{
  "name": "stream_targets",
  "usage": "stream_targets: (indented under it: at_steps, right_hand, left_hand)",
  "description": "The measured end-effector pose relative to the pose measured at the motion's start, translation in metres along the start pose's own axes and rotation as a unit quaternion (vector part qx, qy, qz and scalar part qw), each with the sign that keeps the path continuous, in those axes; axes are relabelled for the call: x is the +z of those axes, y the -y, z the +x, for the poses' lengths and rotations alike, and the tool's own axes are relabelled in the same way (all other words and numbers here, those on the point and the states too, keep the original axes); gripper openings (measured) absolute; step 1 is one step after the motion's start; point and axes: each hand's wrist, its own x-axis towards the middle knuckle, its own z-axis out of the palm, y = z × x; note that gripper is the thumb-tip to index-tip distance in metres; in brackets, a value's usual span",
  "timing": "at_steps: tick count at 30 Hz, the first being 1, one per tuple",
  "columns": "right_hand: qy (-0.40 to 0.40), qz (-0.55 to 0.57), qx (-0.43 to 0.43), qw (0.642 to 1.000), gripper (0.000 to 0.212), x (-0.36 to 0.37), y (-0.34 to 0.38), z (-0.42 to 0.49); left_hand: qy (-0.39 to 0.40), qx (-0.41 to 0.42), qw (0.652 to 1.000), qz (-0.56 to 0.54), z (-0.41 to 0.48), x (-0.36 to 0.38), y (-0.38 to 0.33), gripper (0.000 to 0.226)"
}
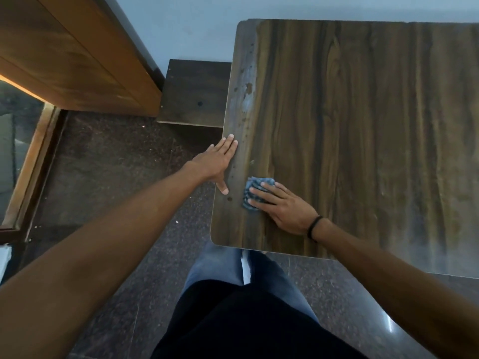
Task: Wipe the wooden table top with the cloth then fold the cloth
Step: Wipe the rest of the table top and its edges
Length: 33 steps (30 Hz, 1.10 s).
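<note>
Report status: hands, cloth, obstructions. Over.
Left hand open, flat on table edge. Right hand flat, pressing bunched blue cloth onto the top. No obstruction seen.

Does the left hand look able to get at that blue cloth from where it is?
Probably yes. The left hand rests flat on the table edge beside the cloth, bare wood between; the right hand covers most of it.

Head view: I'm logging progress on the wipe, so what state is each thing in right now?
cloth: bunched, unfolded, lying on the table top near its left edge
right hand: fingers straight, pressing the cloth down
left hand: flat, resting on the table's left edge
table top: pale smears and spots along its left strip
</note>
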Motion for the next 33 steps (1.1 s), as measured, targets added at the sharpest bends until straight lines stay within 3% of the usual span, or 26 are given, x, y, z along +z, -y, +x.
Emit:
stream_targets:
  at_steps: [3, 7, 8, 11, 14, 16, 19, 21, 23, 26, 28, 31, 33]
  right_hand:
    - [-0.011, -0.016, 0.017, 1.0, 0.052, -0.013, -0.018, 0.013]
    - [-0.089, 0.025, 0.215, 0.972, 0.053, -0.014, 0.011, 0.035]
    - [-0.094, 0.026, 0.21, 0.973, 0.053, -0.003, 0.027, 0.03]
    - [-0.071, -0.011, 0.075, 0.995, 0.054, 0.032, 0.066, -0.009]
    - [-0.053, -0.042, -0.005, 0.998, 0.058, 0.032, 0.058, -0.025]
    - [-0.075, -0.019, 0.083, 0.994, 0.057, 0.023, 0.047, -0.013]
    - [-0.127, 0.052, 0.262, 0.955, 0.055, 0.019, 0.066, 0.002]
    - [-0.122, 0.018, 0.217, 0.968, 0.058, 0.04, 0.097, -0.01]
    - [-0.09, -0.011, 0.092, 0.992, 0.056, 0.054, 0.113, -0.04]
    - [-0.035, -0.045, -0.019, 0.998, 0.053, 0.039, 0.087, -0.054]
    - [-0.039, -0.029, 0.047, 0.998, 0.053, 0.029, 0.066, -0.041]
    - [-0.112, 0.052, 0.259, 0.958, 0.056, 0.026, 0.079, -0.025]
    - [-0.122, 0.037, 0.248, 0.96, 0.055, 0.043, 0.109, -0.027]
  left_hand:
    - [0.008, 0.002, 1.0, -0.002, -0.011, 0.014, -0.003, 0.159]
    - [0.005, -0.005, 1.0, -0.001, -0.019, 0.025, -0.007, 0.159]
    - [0.004, -0.002, 1.0, 0.002, -0.022, 0.028, -0.008, 0.159]
    - [-0.005, 0.004, 1.0, 0.006, -0.032, 0.042, -0.011, 0.159]
    - [-0.017, 0.006, 1.0, 0.001, -0.042, 0.056, -0.013, 0.158]
    - [-0.025, 0.003, 1.0, -0.004, -0.048, 0.064, -0.017, 0.158]
    - [-0.027, -0.005, 0.999, -0.019, -0.056, 0.07, -0.02, 0.157]
    - [-0.029, -0.008, 0.999, -0.018, -0.063, 0.076, -0.024, 0.157]
    - [-0.032, -0.006, 0.999, -0.019, -0.067, 0.079, -0.026, 0.155]
    - [-0.039, -0.012, 0.999, -0.027, -0.068, 0.078, -0.029, 0.153]
    - [-0.036, -0.009, 0.999, -0.025, -0.067, 0.076, -0.03, 0.154]
    - [-0.038, -0.011, 0.999, -0.037, -0.069, 0.077, -0.028, 0.154]
    - [-0.049, -0.014, 0.998, -0.036, -0.071, 0.077, -0.026, 0.155]
